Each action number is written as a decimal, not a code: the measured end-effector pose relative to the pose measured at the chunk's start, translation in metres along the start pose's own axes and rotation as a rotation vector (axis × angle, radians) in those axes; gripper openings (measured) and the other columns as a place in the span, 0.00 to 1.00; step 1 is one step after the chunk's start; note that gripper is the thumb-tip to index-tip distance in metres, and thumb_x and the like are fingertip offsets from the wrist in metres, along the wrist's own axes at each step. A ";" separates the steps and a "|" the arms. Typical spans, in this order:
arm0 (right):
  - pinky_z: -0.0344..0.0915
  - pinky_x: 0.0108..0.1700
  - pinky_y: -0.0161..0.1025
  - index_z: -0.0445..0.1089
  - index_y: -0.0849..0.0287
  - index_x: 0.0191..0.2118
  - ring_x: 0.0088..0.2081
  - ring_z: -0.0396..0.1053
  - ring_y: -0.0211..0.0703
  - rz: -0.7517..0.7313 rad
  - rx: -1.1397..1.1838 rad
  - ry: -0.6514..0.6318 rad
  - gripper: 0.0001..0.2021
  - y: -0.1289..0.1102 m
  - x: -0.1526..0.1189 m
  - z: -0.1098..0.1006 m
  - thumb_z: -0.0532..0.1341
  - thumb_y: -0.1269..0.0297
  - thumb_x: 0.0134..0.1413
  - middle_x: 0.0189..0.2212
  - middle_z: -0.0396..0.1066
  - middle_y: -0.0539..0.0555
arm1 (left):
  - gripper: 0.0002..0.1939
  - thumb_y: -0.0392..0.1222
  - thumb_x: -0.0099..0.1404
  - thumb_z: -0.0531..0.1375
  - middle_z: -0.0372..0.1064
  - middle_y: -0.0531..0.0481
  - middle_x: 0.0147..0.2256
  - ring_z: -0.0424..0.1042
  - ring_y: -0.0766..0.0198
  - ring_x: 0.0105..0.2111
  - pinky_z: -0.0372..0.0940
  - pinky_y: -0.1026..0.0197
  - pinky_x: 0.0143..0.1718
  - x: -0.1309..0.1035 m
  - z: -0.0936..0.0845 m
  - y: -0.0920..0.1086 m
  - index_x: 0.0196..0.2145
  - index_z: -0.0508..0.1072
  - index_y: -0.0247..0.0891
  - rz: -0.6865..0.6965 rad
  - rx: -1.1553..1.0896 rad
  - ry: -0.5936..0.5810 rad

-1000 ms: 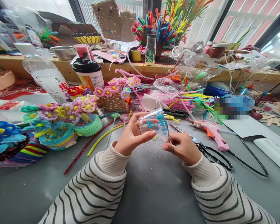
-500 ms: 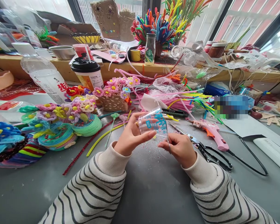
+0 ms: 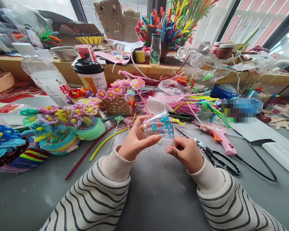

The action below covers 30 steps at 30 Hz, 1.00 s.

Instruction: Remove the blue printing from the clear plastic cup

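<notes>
A clear plastic cup with blue print (image 3: 167,127) lies tilted in my left hand (image 3: 137,139), whose fingers and thumb wrap round its left part. Beside the cup's right end, my right hand (image 3: 186,152) is closed, thumb against bent fingers. A thin strand shows by its fingertips, too fine to make out clearly. Small bright crumbs are scattered on the grey table (image 3: 149,195) under the cup.
Scissors (image 3: 214,158) and a pink glue gun (image 3: 221,139) lie right of my right hand. Pipe-cleaner flowers (image 3: 84,110) stand at left, near a coffee cup (image 3: 91,77) and a bottle (image 3: 48,80). Loose pipe cleaners (image 3: 106,138) lie left of my left hand.
My right hand has shifted slightly right, its fingertips a little away from the cup's edge. The cup has turned slightly in my left hand, which has stayed in place.
</notes>
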State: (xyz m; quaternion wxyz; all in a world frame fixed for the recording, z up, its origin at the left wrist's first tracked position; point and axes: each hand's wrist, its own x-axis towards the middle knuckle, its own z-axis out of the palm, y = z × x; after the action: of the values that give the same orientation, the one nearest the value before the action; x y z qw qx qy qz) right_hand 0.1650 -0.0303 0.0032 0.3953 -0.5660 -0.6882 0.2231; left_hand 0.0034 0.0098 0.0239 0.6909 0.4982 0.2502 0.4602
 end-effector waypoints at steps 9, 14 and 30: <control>0.50 0.20 0.33 0.48 0.57 0.10 0.15 0.50 0.31 0.054 0.030 0.019 0.30 0.002 0.000 0.000 0.53 0.34 0.37 0.09 0.54 0.47 | 0.27 0.40 0.45 0.66 0.67 0.48 0.39 0.70 0.61 0.37 0.64 0.56 0.40 0.000 -0.002 -0.001 0.41 0.59 0.41 0.034 0.018 0.022; 0.49 0.19 0.33 0.52 0.58 0.12 0.16 0.51 0.32 0.101 0.082 -0.071 0.31 0.006 0.001 -0.002 0.49 0.31 0.35 0.10 0.54 0.48 | 0.29 0.43 0.43 0.67 0.67 0.47 0.41 0.66 0.55 0.45 0.61 0.52 0.44 0.001 -0.003 0.001 0.42 0.59 0.41 0.095 0.013 0.098; 0.51 0.22 0.33 0.59 0.60 0.16 0.19 0.52 0.34 0.138 0.163 -0.264 0.32 0.003 -0.001 -0.002 0.49 0.30 0.34 0.13 0.56 0.48 | 0.27 0.39 0.45 0.66 0.66 0.49 0.41 0.66 0.58 0.44 0.64 0.56 0.42 0.000 -0.005 -0.003 0.42 0.61 0.44 0.122 0.073 0.014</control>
State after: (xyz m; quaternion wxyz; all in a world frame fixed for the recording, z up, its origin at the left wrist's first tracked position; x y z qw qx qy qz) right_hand 0.1680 -0.0309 0.0019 0.3297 -0.5435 -0.6734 0.3773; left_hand 0.0007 0.0114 0.0193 0.6413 0.5340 0.2410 0.4955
